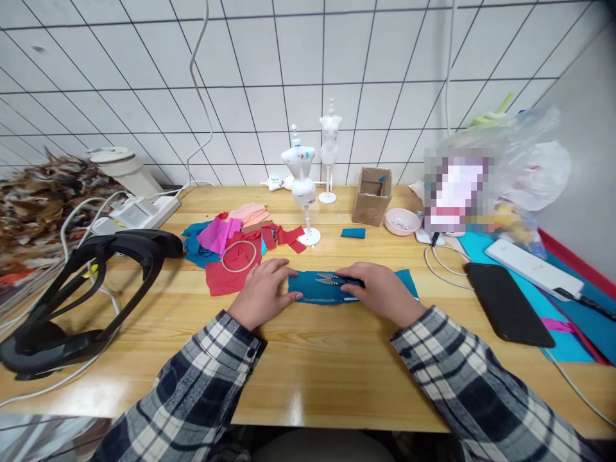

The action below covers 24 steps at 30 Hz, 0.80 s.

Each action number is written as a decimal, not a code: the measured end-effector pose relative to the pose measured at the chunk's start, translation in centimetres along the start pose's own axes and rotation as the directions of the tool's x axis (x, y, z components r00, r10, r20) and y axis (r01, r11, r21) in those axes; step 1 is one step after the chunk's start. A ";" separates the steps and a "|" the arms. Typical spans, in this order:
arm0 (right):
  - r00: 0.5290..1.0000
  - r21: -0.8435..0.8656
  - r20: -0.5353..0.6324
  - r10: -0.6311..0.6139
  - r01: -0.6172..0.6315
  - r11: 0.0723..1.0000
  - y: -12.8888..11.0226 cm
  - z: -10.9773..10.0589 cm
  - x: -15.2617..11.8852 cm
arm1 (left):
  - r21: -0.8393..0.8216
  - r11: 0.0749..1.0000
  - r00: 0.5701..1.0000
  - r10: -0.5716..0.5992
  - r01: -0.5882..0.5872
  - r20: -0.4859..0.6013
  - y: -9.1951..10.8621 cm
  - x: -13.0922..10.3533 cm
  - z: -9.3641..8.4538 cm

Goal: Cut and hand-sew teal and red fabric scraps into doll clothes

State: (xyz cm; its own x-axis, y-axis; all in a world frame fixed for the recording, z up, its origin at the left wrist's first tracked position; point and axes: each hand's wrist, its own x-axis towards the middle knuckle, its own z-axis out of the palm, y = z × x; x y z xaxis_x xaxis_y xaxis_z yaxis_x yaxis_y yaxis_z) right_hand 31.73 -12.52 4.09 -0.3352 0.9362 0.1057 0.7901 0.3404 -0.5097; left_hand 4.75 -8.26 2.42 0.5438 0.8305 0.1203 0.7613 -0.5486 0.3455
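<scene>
A strip of teal fabric (312, 292) lies flat on the wooden table in front of me. My left hand (264, 292) rests at its left end, fingers apart, with thumb and fingertips touching the edge. In my right hand (382, 289) is a pair of thread snips (332, 279), the blades pointing left over the cloth and slightly parted. The right end of the strip shows past that hand. Behind the strip lies a small folded teal piece (353, 233). Red cloth (226, 276) with a ring (239, 256) on it sits beyond my left hand.
Two white mini dress forms (299, 176) stand at the back, near a cardboard box (372, 199) and a pink bowl (403, 221) of small beads. A black headset strap frame (96, 282) and power strip (139, 215) are left. A black phone (509, 303) and power bank (533, 268) lie right.
</scene>
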 end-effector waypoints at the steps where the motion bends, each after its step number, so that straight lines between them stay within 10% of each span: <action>1: 1.000 0.019 -0.001 0.004 -0.004 1.000 0.3 0.1 0.1 | 0.001 1.000 1.000 0.000 0.000 -0.001 -0.2 0.0 0.0; 24: 0.991 -0.135 0.016 -0.131 0.132 0.982 -0.1 2.8 1.2 | -0.075 0.997 1.000 -0.028 0.027 -0.014 -1.5 0.1 -1.3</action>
State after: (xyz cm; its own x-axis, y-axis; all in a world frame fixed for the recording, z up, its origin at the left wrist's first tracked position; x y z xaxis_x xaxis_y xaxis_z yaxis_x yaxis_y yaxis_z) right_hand 29.83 -11.69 1.93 -0.4437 0.8821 0.1581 0.8009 0.4695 -0.3717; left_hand 3.19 -7.27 3.15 0.5173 0.8468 0.1234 0.7471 -0.5172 0.4175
